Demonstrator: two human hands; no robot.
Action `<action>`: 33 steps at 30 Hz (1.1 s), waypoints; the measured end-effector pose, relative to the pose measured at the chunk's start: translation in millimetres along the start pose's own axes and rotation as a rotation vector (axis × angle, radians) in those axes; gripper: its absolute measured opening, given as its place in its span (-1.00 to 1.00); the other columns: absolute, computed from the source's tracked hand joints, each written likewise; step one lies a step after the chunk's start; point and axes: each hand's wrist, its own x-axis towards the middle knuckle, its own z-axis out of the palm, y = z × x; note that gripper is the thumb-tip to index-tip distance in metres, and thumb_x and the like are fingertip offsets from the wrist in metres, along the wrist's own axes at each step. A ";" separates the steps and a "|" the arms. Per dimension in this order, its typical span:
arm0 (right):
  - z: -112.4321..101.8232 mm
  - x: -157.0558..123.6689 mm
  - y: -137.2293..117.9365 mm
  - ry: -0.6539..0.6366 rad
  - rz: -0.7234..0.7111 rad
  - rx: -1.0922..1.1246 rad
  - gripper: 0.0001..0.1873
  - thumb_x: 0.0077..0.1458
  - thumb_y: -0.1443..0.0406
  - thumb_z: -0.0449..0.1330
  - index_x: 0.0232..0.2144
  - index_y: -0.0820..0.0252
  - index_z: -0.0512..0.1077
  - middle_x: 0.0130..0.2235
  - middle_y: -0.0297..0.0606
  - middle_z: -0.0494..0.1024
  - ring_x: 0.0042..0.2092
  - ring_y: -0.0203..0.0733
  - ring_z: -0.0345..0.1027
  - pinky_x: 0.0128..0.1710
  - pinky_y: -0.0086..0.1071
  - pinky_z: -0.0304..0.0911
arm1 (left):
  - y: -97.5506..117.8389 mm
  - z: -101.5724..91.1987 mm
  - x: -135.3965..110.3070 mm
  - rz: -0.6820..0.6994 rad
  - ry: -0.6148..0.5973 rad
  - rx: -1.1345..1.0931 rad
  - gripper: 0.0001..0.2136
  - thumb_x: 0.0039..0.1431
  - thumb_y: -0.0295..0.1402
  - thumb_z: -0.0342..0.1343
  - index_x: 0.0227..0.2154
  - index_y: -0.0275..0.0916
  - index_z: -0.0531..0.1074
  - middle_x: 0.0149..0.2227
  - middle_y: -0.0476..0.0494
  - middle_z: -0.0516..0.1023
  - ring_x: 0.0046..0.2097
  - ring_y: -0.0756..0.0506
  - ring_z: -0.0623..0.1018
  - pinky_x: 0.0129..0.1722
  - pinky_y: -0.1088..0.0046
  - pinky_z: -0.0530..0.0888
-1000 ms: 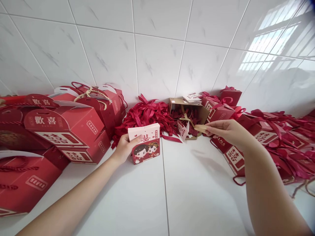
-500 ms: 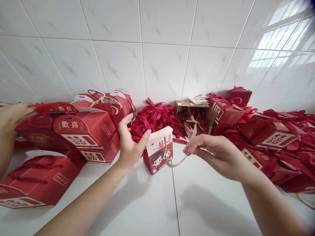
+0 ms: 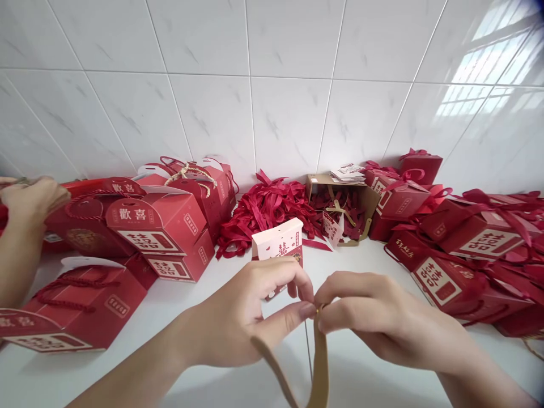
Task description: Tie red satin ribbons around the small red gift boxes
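A tan strap [image 3: 321,362] hangs in a loop in front of me, one free end curling up at the left. Thumb and fingers of my right hand [image 3: 374,317] pinch its upper end, where a small gold stud shows. My left hand [image 3: 250,311] meets it there, thumb and forefinger closed on the same end; the exact grip is partly hidden by the fingertips. Behind my hands a small red-and-white gift box [image 3: 278,241] with printed cartoon figures stands upright, its lower part covered by my left hand.
Red gift boxes with cord handles [image 3: 157,221] stand at the left, where another person's hand [image 3: 34,201] reaches in. Red ribbons [image 3: 272,209] lie along the wall beside an open carton [image 3: 365,198] holding straps and cards. Ribboned red boxes [image 3: 484,238] are piled at the right.
My left hand has left the small box and come to the strap. My right hand has brought the strap lower and nearer to me. The small box stays standing.
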 end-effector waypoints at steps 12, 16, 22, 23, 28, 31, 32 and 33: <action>2.0 5.8 -14.8 0.069 -0.050 -0.266 -0.65 0.18 0.53 -0.09 -0.22 0.17 0.43 -0.34 -0.24 0.45 -0.36 -0.34 0.27 -0.38 -0.48 0.17 | 0.2 5.2 -3.0 0.007 0.052 -0.065 -0.87 0.18 -0.31 0.02 -0.43 -0.19 0.39 -0.45 -0.01 0.44 -0.39 -0.01 0.40 -0.37 0.51 0.34; 2.1 7.5 -14.9 0.131 -0.091 -0.345 -0.69 0.25 0.41 -0.08 -0.36 0.18 0.45 -0.43 -0.27 0.43 -0.43 -0.34 0.22 -0.43 -0.44 0.12 | 5.4 3.5 -1.9 -0.054 0.028 -0.249 -0.85 0.17 -0.32 0.04 -0.48 -0.22 0.38 -0.47 0.00 0.39 -0.39 0.01 0.35 -0.38 0.53 0.32; 6.8 13.1 -13.1 0.230 -0.153 -0.332 -0.74 0.24 0.38 -0.01 -0.37 0.19 0.46 -0.39 -0.29 0.50 -0.42 -0.35 0.21 -0.37 -0.43 0.16 | 0.6 2.7 2.2 -0.187 -0.047 -0.592 -0.86 0.11 -0.30 0.12 -0.48 -0.26 0.42 -0.51 -0.02 0.37 -0.45 0.04 0.34 -0.45 0.56 0.32; 8.1 14.0 -13.6 0.244 -0.165 -0.322 -0.75 0.23 0.38 0.00 -0.40 0.19 0.46 -0.40 -0.30 0.50 -0.42 -0.36 0.22 -0.37 -0.44 0.17 | -1.7 3.2 3.0 -0.217 -0.077 -0.672 -0.86 0.08 -0.30 0.15 -0.48 -0.26 0.44 -0.52 -0.02 0.38 -0.47 0.04 0.34 -0.46 0.56 0.33; 11.8 14.1 -13.9 0.263 -0.201 -0.313 -0.76 0.21 0.41 0.01 -0.42 0.19 0.44 -0.44 -0.30 0.50 -0.46 -0.36 0.26 -0.40 -0.43 0.19 | -10.3 3.8 6.6 -0.354 -0.197 -0.883 -0.82 -0.05 -0.27 0.25 -0.53 -0.28 0.46 -0.55 -0.06 0.43 -0.50 0.02 0.41 -0.46 0.52 0.38; 10.2 11.6 -10.2 0.232 -0.206 -0.323 -0.71 0.23 0.44 -0.09 -0.30 0.22 0.43 -0.36 -0.20 0.52 -0.38 -0.30 0.32 -0.38 -0.39 0.21 | -7.8 -1.7 6.2 -0.315 -0.150 -0.731 -0.83 0.02 -0.25 0.20 -0.50 -0.27 0.46 -0.52 -0.05 0.44 -0.44 0.02 0.41 -0.40 0.52 0.38; 9.4 10.9 -8.8 0.231 -0.199 -0.324 -0.69 0.22 0.46 -0.11 -0.29 0.22 0.43 -0.34 -0.18 0.52 -0.37 -0.29 0.32 -0.38 -0.38 0.21 | -6.4 -4.5 5.8 -0.286 -0.115 -0.659 -0.82 0.05 -0.25 0.18 -0.49 -0.26 0.45 -0.50 -0.04 0.44 -0.42 0.01 0.41 -0.38 0.52 0.38; 8.6 10.3 -7.5 0.231 -0.190 -0.326 -0.69 0.21 0.48 -0.11 -0.29 0.21 0.42 -0.33 -0.19 0.52 -0.37 -0.29 0.31 -0.39 -0.38 0.21 | -5.8 -7.3 5.6 -0.261 -0.063 -0.588 -0.82 0.08 -0.23 0.15 -0.48 -0.25 0.44 -0.48 -0.04 0.44 -0.40 0.01 0.41 -0.37 0.52 0.38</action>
